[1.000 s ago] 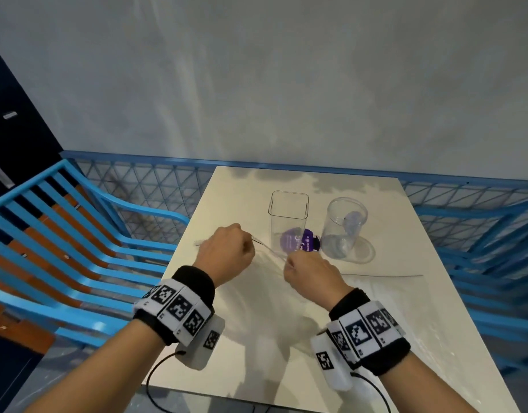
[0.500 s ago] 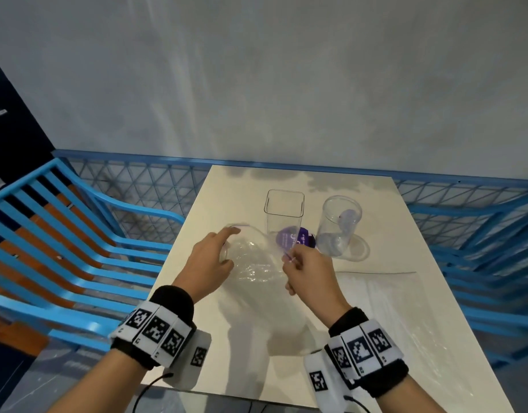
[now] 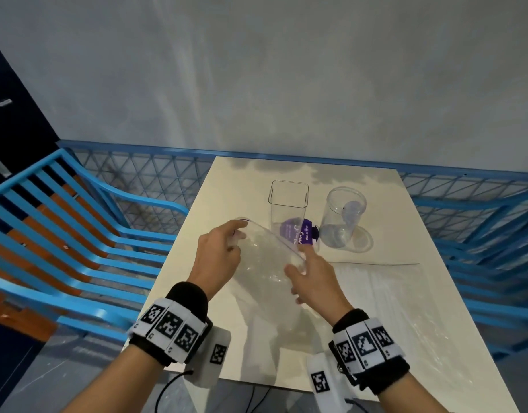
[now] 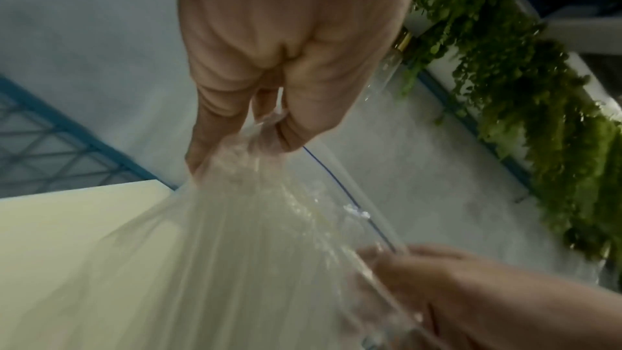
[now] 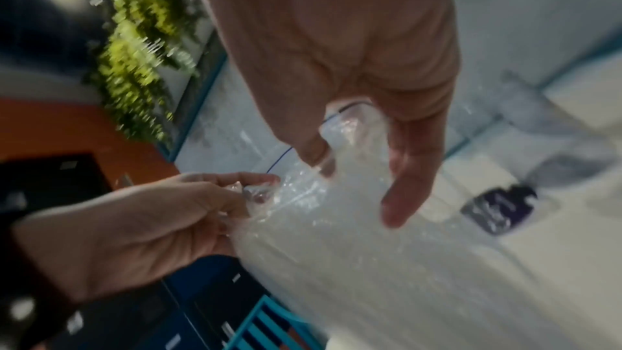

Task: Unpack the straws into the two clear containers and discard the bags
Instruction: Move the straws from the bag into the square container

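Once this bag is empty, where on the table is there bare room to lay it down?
Bare patches: the far strip of the table behind the square container, and the left edge beside the left hand. Crowded: the middle, with the round container, purple label and held bag; another clear bag covers the right side.

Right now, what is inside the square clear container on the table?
The square clear container looks empty, with no straws. The purple label showing through its lower wall seems to lie behind it, partly covered by the held bag.
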A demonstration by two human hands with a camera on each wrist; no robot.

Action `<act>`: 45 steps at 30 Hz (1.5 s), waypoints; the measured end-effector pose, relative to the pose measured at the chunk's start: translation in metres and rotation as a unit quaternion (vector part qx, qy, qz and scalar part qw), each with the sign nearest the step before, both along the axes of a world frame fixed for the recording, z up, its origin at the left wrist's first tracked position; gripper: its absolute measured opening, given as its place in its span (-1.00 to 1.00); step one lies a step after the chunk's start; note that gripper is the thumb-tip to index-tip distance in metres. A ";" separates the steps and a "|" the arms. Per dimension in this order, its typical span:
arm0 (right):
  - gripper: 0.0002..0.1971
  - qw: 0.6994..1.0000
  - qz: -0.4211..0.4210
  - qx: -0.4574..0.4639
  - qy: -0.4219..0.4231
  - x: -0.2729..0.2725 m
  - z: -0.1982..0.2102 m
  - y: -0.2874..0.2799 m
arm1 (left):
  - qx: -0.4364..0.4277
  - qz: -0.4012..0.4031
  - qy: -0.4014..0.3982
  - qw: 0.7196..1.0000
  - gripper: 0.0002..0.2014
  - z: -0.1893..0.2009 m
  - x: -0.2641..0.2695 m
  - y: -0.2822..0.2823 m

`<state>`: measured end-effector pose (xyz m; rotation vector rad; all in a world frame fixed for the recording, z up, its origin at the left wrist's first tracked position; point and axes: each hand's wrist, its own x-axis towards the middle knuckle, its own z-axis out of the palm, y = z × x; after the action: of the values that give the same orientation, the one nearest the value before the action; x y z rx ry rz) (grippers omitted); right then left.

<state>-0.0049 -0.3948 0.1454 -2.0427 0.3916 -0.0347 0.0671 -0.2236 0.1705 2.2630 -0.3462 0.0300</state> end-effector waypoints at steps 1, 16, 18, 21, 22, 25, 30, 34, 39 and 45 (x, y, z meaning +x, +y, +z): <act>-0.72 0.998 0.002 0.055 0.024 0.000 -0.001 0.000 | -0.031 0.002 0.005 0.999 -0.46 0.001 0.000 -0.001; -0.02 0.993 0.111 0.001 0.049 -0.009 0.001 -0.023 | -0.143 -0.062 0.121 0.980 -0.47 0.003 -0.001 -0.002; -0.08 0.990 0.097 0.063 0.077 -0.009 0.002 -0.024 | -0.230 -0.051 0.178 0.955 -0.59 0.002 -0.002 -0.006; -0.15 0.989 0.085 0.069 0.099 -0.007 -0.005 -0.025 | -0.237 -0.063 0.215 0.945 -0.56 -0.007 -0.002 -0.006; -0.19 0.990 0.083 0.060 0.098 -0.006 -0.006 -0.025 | -0.207 -0.075 0.214 0.952 -0.50 -0.011 -0.001 -0.006; -0.34 0.992 0.089 0.062 0.063 -0.003 -0.005 -0.024 | -0.156 -0.121 0.202 0.959 -0.25 -0.013 -0.003 -0.007; -0.66 0.987 0.046 0.144 0.051 0.005 -0.005 -0.033 | -0.113 -0.139 0.153 0.972 -0.26 -0.014 0.001 -0.002; -0.78 0.973 -0.080 0.210 0.057 0.011 -0.017 -0.038 | 0.087 -0.161 0.210 0.960 -0.24 -0.019 -0.001 0.001; -0.50 0.953 0.032 0.203 0.224 0.013 -0.011 -0.035 | -0.254 -0.098 0.392 0.879 -0.13 -0.011 -0.004 -0.008; -0.67 0.935 -0.035 0.333 0.118 0.016 -0.019 -0.059 | -0.311 -0.120 0.420 0.844 -0.04 -0.025 -0.006 -0.006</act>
<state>0.0109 -0.4538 0.1264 -1.3601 0.5402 0.2704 0.0614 -0.2297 0.1453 1.3874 -0.1056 -0.8392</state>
